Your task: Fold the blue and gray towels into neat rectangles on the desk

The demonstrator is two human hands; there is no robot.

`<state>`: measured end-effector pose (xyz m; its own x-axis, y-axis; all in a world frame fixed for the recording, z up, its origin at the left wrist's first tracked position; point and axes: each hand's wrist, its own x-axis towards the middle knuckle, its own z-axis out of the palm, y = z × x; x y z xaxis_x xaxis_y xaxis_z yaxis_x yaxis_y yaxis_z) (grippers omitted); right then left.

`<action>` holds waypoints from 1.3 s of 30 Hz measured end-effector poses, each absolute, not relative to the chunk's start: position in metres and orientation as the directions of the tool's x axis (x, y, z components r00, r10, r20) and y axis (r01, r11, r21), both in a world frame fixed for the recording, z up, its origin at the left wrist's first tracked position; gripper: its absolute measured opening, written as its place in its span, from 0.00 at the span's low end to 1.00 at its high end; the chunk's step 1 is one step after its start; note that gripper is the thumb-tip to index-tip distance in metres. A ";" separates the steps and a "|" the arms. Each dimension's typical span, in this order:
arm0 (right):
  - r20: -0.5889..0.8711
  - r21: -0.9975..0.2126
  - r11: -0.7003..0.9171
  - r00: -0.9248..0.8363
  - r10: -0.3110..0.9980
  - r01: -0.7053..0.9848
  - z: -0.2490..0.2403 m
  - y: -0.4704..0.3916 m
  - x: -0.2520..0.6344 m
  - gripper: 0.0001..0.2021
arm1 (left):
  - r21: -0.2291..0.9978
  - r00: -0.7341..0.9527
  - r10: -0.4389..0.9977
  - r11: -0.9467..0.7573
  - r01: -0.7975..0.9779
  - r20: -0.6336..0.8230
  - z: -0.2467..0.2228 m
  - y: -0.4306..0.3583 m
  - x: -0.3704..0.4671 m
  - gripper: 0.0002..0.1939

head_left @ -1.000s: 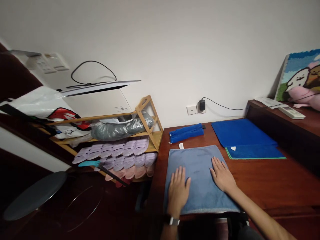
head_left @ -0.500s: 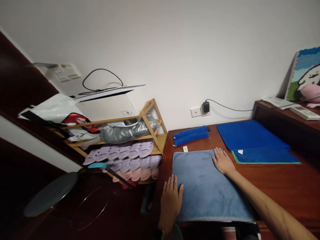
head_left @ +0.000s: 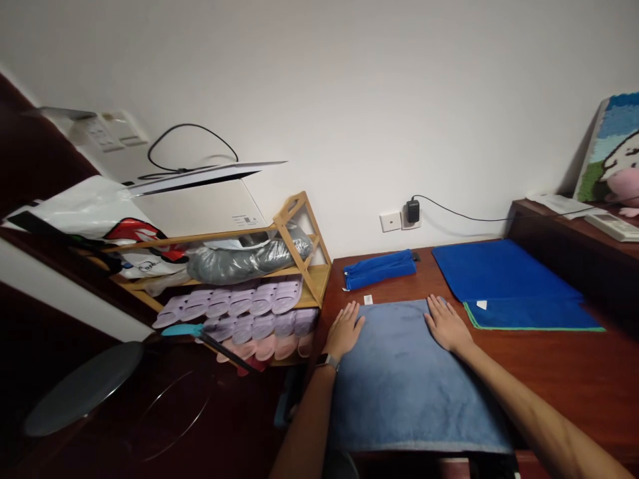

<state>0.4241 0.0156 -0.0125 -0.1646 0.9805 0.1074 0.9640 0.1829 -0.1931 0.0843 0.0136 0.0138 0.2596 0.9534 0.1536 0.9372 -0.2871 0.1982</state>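
A grey-blue cloth [head_left: 399,379] lies spread flat on the brown table, its near edge at the table's front. My left hand [head_left: 345,329] rests flat at the cloth's far left corner, fingers stretched out. At the far right corner, my right hand [head_left: 446,324] also lies flat with its fingers extended. A small white tag [head_left: 368,300] sticks out from the cloth's far edge. Behind it lies a folded blue cloth [head_left: 380,269]. To the right, a larger blue cloth [head_left: 502,269] is laid out, with a green-edged strip and a white label on its near part.
Left of the table [head_left: 549,372] stands a wooden rack [head_left: 312,249] with rows of lilac and pink slippers [head_left: 259,303], bags and a white box [head_left: 204,213]. A black plug [head_left: 412,211] sits in the wall socket, its cord running right. A round stool [head_left: 84,389] is at lower left.
My left hand has moved forward along the cloth's left edge, from its middle to the far corner. My right hand stays at its corner. The view has shifted slightly.
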 end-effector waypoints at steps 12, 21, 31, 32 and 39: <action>0.032 -0.148 0.096 -0.092 0.995 0.984 0.001 0.009 0.420 0.34 | 0.315 0.122 0.964 -0.195 0.929 0.237 -0.002 0.021 0.072 0.27; -0.002 -0.158 0.066 -0.067 0.998 0.985 0.007 0.007 0.417 0.36 | 0.257 0.134 0.935 -0.225 0.940 0.328 0.014 0.022 0.087 0.27; 0.004 -0.186 0.081 -0.081 0.997 0.979 0.003 0.008 0.421 0.36 | 0.239 0.268 0.910 -0.350 0.906 0.315 0.003 0.022 0.177 0.29; 0.003 -0.183 0.083 -0.084 0.996 0.980 0.002 0.008 0.421 0.36 | 0.253 0.229 0.934 -0.300 0.920 0.275 0.001 0.024 0.160 0.29; 0.017 -0.155 0.082 -0.080 0.997 0.984 -0.001 0.008 0.422 0.36 | 0.281 0.246 0.956 -0.282 0.917 0.159 -0.003 0.032 0.056 0.29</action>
